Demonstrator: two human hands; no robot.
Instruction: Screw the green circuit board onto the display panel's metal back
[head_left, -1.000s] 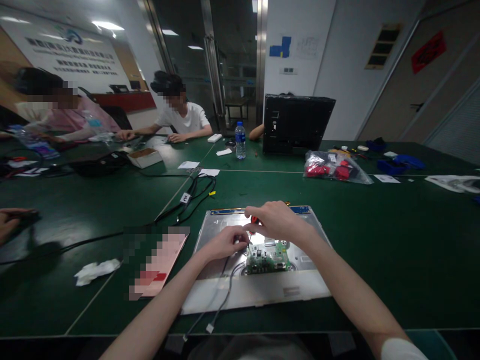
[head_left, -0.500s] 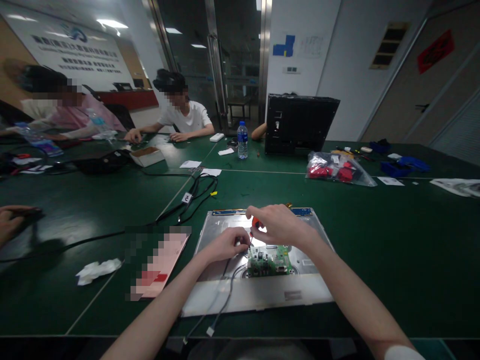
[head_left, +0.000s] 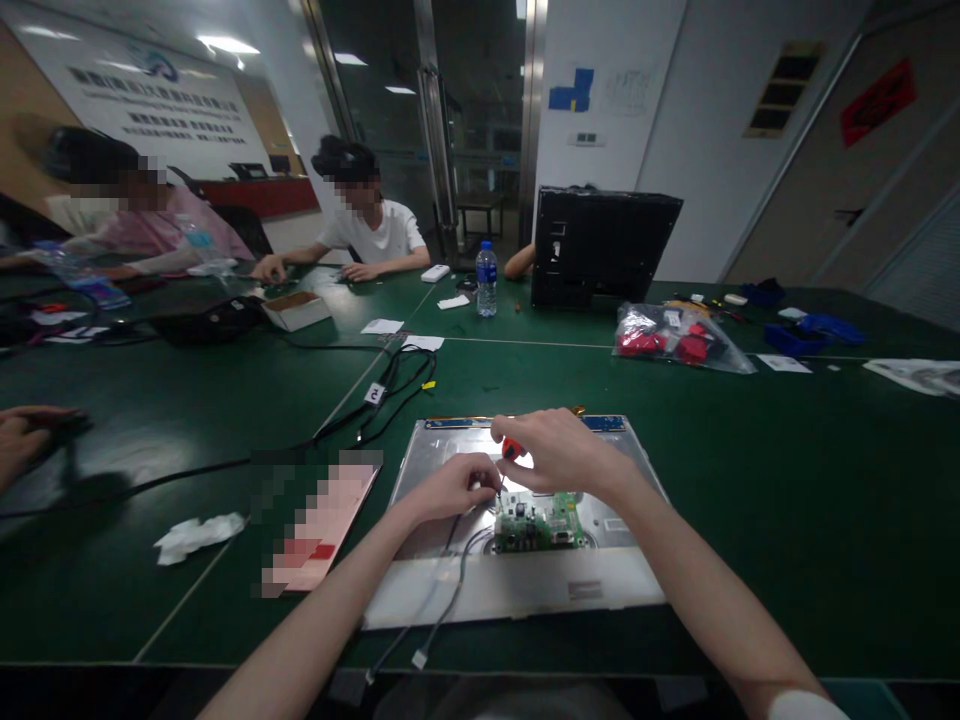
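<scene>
Crumpled white tissue (head_left: 199,538), one, lying on the green table (head_left: 780,500). Pink flat item (head_left: 337,520), partly blurred out, long axis slanting away to the right. Grey cables (head_left: 460,575), two, running toward the near table edge, their white plugs at the near ends. Display panel (head_left: 525,588), metal-backed, flat on the table, long axis left to right; blue strip (head_left: 604,424) along its far edge. Left hand (head_left: 454,487), over the panel, thumb and forefinger close together at the screwdriver's lower end; whether they pinch anything cannot be told. Screwdriver (head_left: 511,450), red handle, above the board's far left corner, long axis steep, shaft pointing down and slightly left. Circuit board (head_left: 538,525), green, on the panel, long axis left to right. Right hand (head_left: 559,450), palm down, fingers pinching the screwdriver handle from above.
</scene>
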